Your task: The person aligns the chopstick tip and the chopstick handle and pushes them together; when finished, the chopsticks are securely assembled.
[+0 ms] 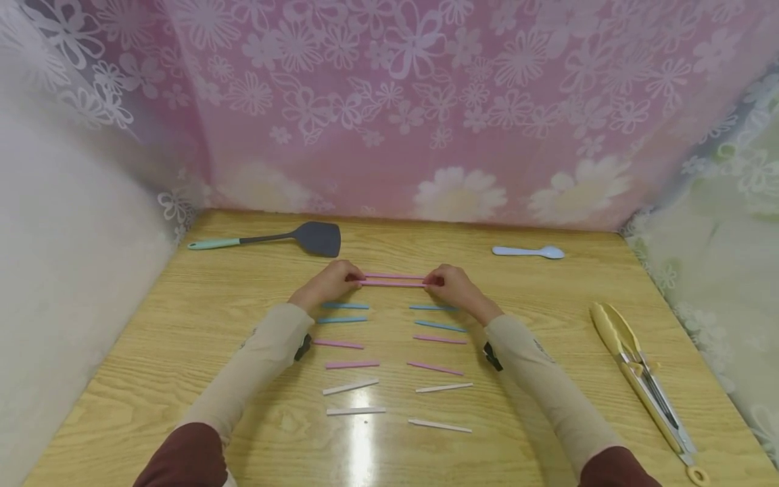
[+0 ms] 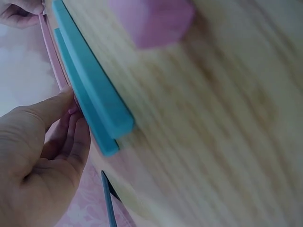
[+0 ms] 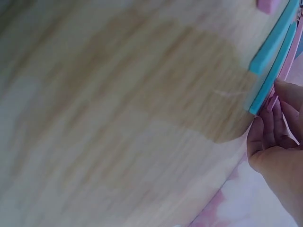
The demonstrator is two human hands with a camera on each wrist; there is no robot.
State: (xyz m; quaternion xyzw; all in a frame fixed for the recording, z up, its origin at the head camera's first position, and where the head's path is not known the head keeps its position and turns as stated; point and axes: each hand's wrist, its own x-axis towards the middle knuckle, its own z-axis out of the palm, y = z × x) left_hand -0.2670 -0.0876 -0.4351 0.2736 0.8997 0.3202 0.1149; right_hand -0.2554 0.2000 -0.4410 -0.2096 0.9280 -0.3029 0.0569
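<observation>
Two slim pink sticks [image 1: 394, 285] lie side by side between the hands, running left to right on the wooden table. The left hand [image 1: 333, 281] pinches at their left ends with thumb and fingertips; the right hand [image 1: 452, 284] pinches at their right ends. In the left wrist view, the left thumb and fingers meet at a pink stick [image 2: 53, 56], close beside two turquoise sticks [image 2: 94, 80]. From the right wrist, the right fingertips grip a pink stick end [image 3: 272, 101] near other turquoise sticks [image 3: 267, 71]. Fingers partly hide the held ends.
Nearer the body lie two columns of sticks: blue [image 1: 343, 319], pink [image 1: 351, 365] and white [image 1: 356, 411]. A spatula [image 1: 319, 239] sits back left, a pale spoon [image 1: 528, 251] back right, and yellow-tipped tongs [image 1: 645, 379] at the right. A floral curtain [image 1: 389, 122] hangs behind the table.
</observation>
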